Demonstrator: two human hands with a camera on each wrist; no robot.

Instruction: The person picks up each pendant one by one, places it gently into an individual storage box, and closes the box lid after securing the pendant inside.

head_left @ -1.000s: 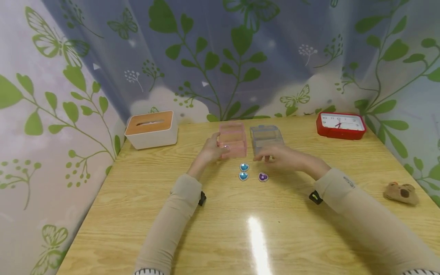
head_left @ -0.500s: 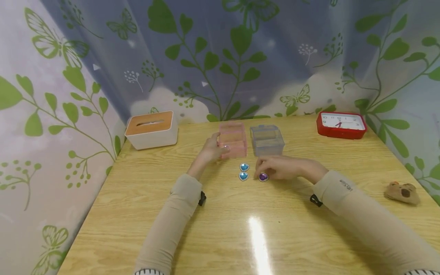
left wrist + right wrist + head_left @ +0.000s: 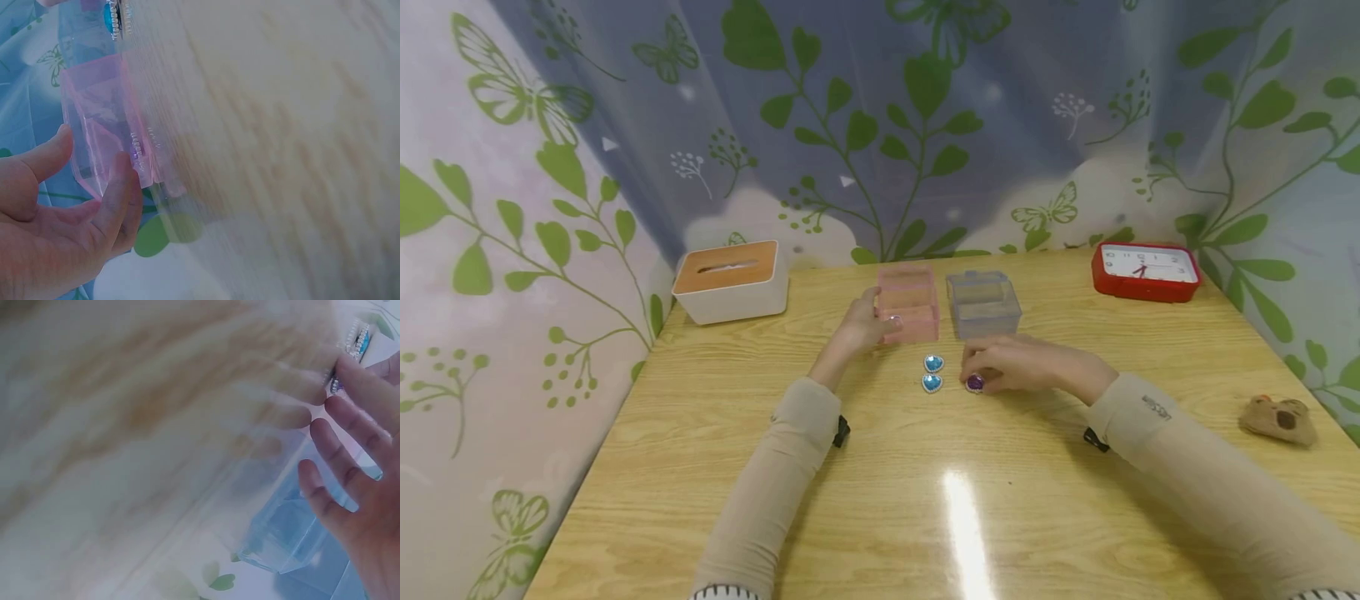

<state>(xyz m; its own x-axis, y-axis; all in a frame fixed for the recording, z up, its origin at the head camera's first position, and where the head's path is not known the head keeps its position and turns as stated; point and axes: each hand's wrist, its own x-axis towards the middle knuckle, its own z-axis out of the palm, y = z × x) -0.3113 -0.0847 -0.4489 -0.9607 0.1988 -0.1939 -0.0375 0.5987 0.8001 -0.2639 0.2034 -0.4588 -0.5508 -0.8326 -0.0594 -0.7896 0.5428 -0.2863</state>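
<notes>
My left hand (image 3: 861, 323) holds the near left corner of a clear pink box (image 3: 916, 327), thumb and fingers to either side of it. A heart-shaped gem with a beaded edge (image 3: 137, 149) shows through the pink wall near the fingertips. Over the table, my right hand (image 3: 1018, 363) pinches a purple heart-shaped gem (image 3: 974, 383) between thumb and forefinger; the other fingers (image 3: 334, 450) are spread. Two blue heart-shaped gems (image 3: 933, 363) lie one behind the other to its left. Behind the right hand stands a clear bluish box (image 3: 988, 323).
On the left at the back is a white tissue box (image 3: 737, 300) with a wooden top. A red clock (image 3: 1142, 287) lies at the back right, and a small brown plush item (image 3: 1276, 420) near the right edge. A patterned curtain (image 3: 880, 125) hangs behind the table.
My right hand has come from in front of the bluish box toward me, down to the purple gem, and its fingers have closed on it. My left hand has stayed on the pink box.
</notes>
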